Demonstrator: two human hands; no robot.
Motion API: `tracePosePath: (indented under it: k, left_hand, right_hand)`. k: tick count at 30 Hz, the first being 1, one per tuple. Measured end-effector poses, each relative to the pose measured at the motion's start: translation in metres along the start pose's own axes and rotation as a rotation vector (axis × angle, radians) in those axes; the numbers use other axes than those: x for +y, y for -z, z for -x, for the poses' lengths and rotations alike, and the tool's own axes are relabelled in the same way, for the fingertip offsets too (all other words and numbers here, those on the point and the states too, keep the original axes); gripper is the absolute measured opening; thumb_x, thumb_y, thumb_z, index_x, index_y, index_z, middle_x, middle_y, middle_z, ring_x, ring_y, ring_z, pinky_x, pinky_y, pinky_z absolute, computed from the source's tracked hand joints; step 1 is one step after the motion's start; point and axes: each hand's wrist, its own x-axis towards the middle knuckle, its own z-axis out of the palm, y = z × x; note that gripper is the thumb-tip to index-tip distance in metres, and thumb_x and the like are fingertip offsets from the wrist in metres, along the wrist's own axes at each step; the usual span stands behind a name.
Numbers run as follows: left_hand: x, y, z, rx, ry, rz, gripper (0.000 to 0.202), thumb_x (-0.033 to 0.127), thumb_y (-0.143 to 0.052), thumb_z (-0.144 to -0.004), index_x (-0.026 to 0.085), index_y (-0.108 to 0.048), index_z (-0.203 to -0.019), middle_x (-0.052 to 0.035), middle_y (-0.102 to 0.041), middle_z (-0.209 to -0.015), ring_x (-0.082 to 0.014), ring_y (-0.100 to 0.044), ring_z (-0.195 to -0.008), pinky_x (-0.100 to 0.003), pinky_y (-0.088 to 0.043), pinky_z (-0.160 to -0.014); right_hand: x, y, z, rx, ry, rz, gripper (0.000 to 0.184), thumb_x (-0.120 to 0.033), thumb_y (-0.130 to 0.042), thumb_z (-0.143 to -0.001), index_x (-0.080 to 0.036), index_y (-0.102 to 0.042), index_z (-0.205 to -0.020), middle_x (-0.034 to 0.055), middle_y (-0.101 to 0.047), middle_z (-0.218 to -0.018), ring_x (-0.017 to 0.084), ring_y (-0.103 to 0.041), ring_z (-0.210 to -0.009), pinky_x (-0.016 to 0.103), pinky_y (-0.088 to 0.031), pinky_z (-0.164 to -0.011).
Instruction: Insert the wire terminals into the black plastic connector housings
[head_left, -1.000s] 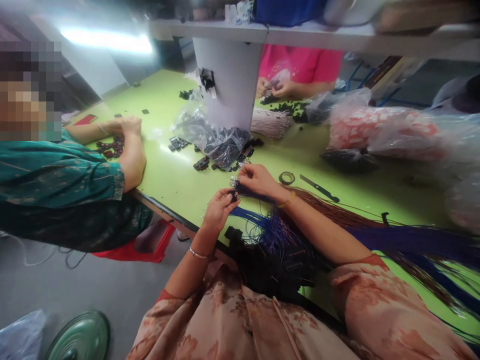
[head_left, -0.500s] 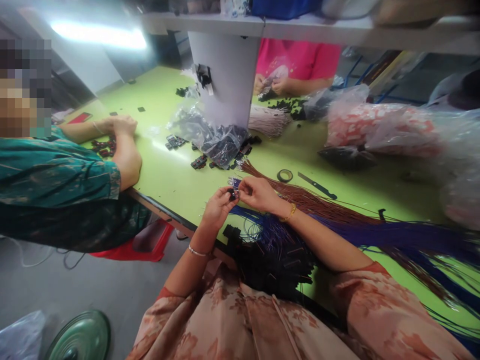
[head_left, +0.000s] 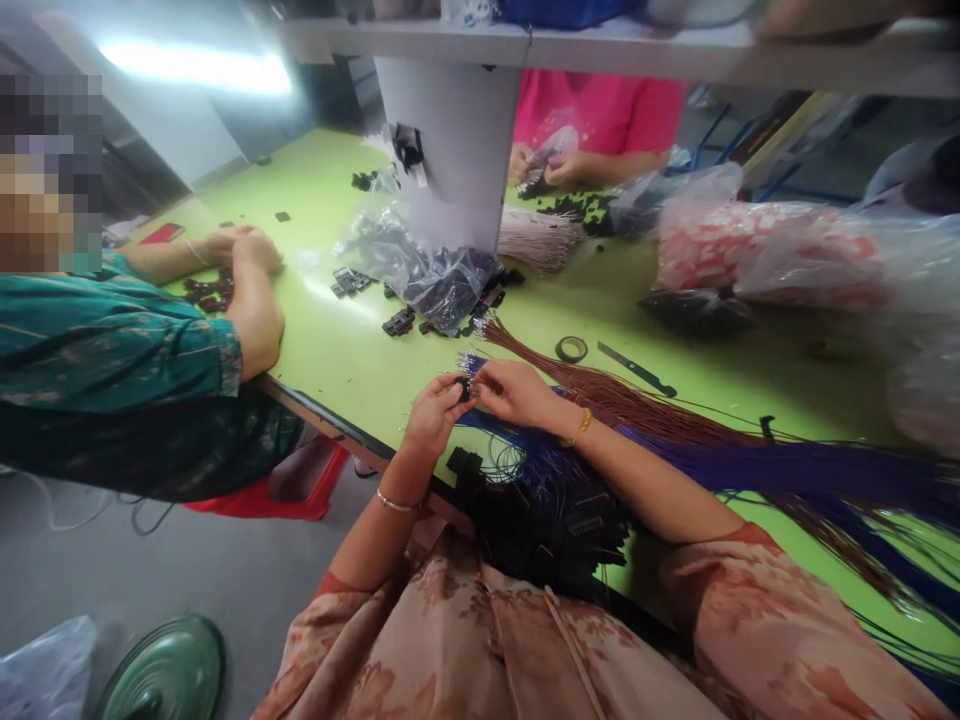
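Observation:
Pinched in my left hand (head_left: pixel 435 412) is a small black plastic connector housing (head_left: pixel 463 388), held above the front edge of the table. My right hand (head_left: pixel 517 390) meets it from the right, thumb and fingertips pressed together at the housing's side; what they grip is too small to make out, perhaps a wire end. Blue wires (head_left: pixel 540 455) run beneath my right wrist, their metal-tipped ends just behind my fingers. A heap of black housings (head_left: pixel 555 525) lies against me below my hands.
Brown wires (head_left: pixel 600 385) stretch rightward over the green table (head_left: pixel 360 385). Behind them lie a tape roll (head_left: pixel 571 349) and a knife (head_left: pixel 636 368). A plastic bag of black parts (head_left: pixel 446 285) stands by the white post (head_left: pixel 457 160). Co-workers sit left and opposite.
The black housing has turned slightly in my left fingers, and my right fingertips have shifted a little at its side. The left co-worker's hands have moved slightly.

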Motion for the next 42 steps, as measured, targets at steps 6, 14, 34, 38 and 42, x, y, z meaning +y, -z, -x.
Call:
tracePosePath:
  k: [6,14,34,38,42]
  left_hand:
    - [0.003,-0.002,0.001,0.021,0.01,-0.076,0.025,0.017,-0.077,-0.065,0.014,-0.065,-0.087,-0.0021,-0.066,-0.08,-0.0112,-0.064,-0.071,-0.028,-0.055,-0.076]
    - [-0.014,-0.05,0.068,-0.159,-0.467,-0.578,0.018,0.02,-0.066,-0.079,0.019,-0.07,-0.097,-0.008,-0.068,-0.095,-0.0213,-0.062,-0.093,-0.036,-0.048,-0.092]
    - [0.058,0.027,-0.06,0.283,-0.8,-1.445,0.033,0.018,-0.039,-0.092,0.012,-0.064,-0.113,-0.0164,-0.063,-0.116,-0.027,-0.054,-0.108,-0.045,-0.042,-0.096]
    - [0.08,0.055,-0.106,0.329,-0.619,-1.644,0.031,0.015,-0.043,-0.088,0.015,-0.064,-0.11,-0.0173,-0.061,-0.115,-0.0295,-0.051,-0.106,-0.044,-0.042,-0.09]
    - [0.076,0.06,-0.106,0.3,-0.602,-1.695,0.023,0.014,-0.048,-0.085,0.016,-0.063,-0.102,-0.017,-0.061,-0.104,-0.0307,-0.049,-0.105,-0.044,-0.041,-0.088]
  right_hand:
    - [-0.004,-0.003,0.004,0.008,-0.077,-0.09,0.008,-0.021,-0.05,-0.078,-0.018,-0.054,-0.072,0.0026,-0.058,-0.07,0.013,-0.043,-0.062,0.026,-0.029,-0.061]
    - [0.006,0.035,-0.007,-0.082,-0.224,-0.291,0.024,-0.032,-0.049,-0.084,-0.016,-0.058,-0.068,-0.0013,-0.056,-0.064,0.01,-0.044,-0.059,0.023,-0.031,-0.057]
    - [-0.023,-0.027,-0.008,-0.28,-0.321,0.187,0.022,-0.021,-0.041,-0.09,-0.016,-0.063,-0.095,0.0125,-0.07,-0.094,0.024,-0.064,-0.083,0.031,-0.041,-0.069]
    - [-0.02,-0.028,-0.007,-0.205,-0.312,0.095,0.017,-0.02,-0.045,-0.086,-0.016,-0.061,-0.092,0.0088,-0.07,-0.087,0.019,-0.061,-0.075,0.028,-0.036,-0.065]
    - [-0.011,-0.032,-0.008,-0.062,-0.312,-0.176,0.008,-0.017,-0.05,-0.079,-0.018,-0.058,-0.079,0.0015,-0.064,-0.072,0.013,-0.053,-0.066,0.025,-0.035,-0.063]
